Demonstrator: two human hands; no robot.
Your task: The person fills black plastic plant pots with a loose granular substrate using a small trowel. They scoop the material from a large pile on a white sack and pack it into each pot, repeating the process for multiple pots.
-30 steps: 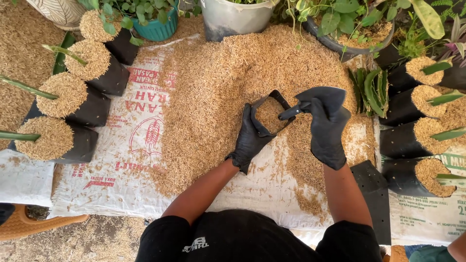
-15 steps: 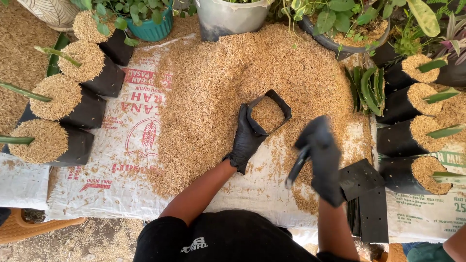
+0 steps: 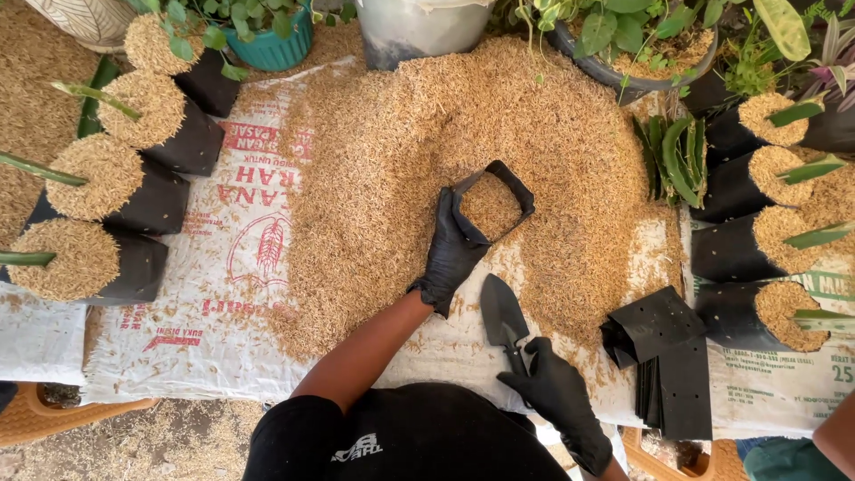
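Both my hands wear black gloves. My left hand (image 3: 451, 254) grips the near rim of a small black grow bag (image 3: 519, 191) that stands upright in a big heap of rice husk (image 3: 419, 151); the bag is partly filled with husk. My right hand (image 3: 557, 392) is down near my body at the sheet's front edge, its fingers around the handle of a small black trowel (image 3: 501, 313). The trowel's blade lies flat on the white sack sheet (image 3: 232, 267), pointing towards the bag.
A stack of flat empty black bags (image 3: 663, 356) lies at the right. Filled bags with cuttings line the left (image 3: 107, 178) and right (image 3: 757, 232) sides. Pots and a grey bucket (image 3: 419, 27) stand at the back. Another person's arm (image 3: 837, 441) shows at the bottom right.
My right hand has come away from the bag's mouth, swung down and back towards me with the trowel, and lowered it onto the sheet. My left hand stays on the bag.
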